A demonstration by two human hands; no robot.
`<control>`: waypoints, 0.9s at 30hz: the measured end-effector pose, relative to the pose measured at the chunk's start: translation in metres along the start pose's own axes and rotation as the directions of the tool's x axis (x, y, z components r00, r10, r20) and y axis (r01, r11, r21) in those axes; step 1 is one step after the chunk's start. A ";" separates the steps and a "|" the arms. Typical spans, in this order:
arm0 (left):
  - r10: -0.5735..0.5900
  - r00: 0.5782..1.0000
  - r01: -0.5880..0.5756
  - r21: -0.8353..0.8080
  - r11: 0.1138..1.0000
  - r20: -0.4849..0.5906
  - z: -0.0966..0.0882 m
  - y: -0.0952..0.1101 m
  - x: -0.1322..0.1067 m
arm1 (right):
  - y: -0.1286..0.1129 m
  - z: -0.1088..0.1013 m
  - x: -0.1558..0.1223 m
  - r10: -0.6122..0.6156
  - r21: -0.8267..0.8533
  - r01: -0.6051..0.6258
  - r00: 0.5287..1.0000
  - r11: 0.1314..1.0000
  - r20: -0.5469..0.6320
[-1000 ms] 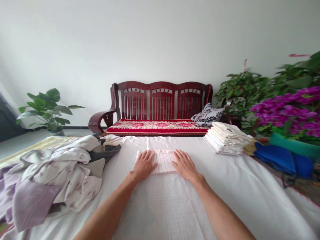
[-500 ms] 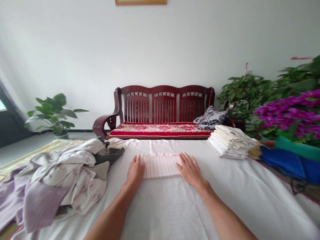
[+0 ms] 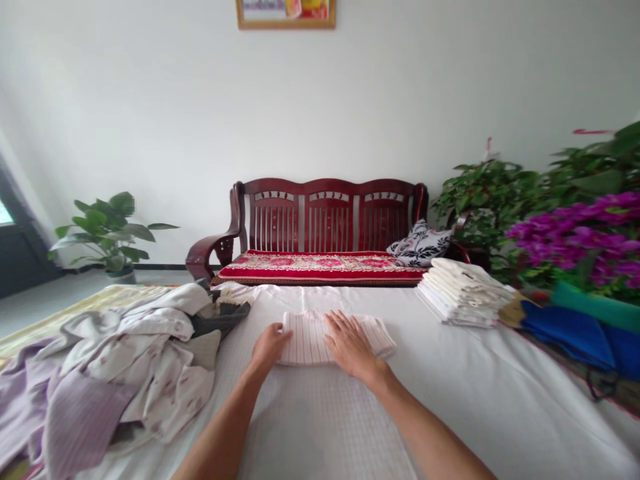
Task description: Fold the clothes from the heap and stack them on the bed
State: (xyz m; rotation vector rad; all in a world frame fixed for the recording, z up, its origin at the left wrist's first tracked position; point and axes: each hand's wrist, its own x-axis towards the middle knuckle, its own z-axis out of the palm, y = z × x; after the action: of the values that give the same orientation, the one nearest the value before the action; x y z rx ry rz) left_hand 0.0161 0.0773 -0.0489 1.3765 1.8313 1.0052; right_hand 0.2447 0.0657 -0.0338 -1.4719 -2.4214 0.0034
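Observation:
A folded pink-and-white striped cloth [image 3: 367,333] lies on the white-covered table [image 3: 470,393] in front of me. My left hand [image 3: 269,346] grips the cloth's left edge with curled fingers. My right hand [image 3: 350,348] lies flat on the middle of the cloth, fingers stretched out. The cloth's right part shows past my right hand, slightly ruffled.
A heap of unfolded lilac and cream laundry [image 3: 115,367] covers the table's left side. A stack of folded cream cloths [image 3: 463,292] sits at the right rear, beside blue fabric [image 3: 570,327] and purple flowers [image 3: 585,230]. A red wooden bench [image 3: 320,233] stands beyond the table.
My right hand has slid from the cloth's right edge to its middle. My left hand has curled onto the left edge. The camera has tilted up a little.

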 end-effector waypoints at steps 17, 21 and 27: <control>0.116 0.972 0.032 -0.603 0.797 0.205 0.036 0.089 -0.037 | 0.004 -0.010 0.008 0.221 0.913 -0.147 0.973 0.381 0.065; 0.124 0.932 0.114 -0.604 0.789 0.339 0.057 0.104 -0.042 | 0.010 -0.022 0.008 0.207 0.970 -0.240 0.951 0.028 0.229; 0.159 0.986 -0.119 -0.457 0.881 0.049 0.069 0.080 -0.036 | 0.025 -0.025 0.003 0.359 0.946 -0.233 0.922 0.225 0.141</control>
State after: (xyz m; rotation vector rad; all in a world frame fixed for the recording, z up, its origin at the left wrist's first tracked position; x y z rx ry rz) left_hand 0.1220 0.0693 -0.0138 1.2455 1.3325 1.3279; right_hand 0.2718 0.0760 -0.0134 -1.1524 -1.3565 1.2335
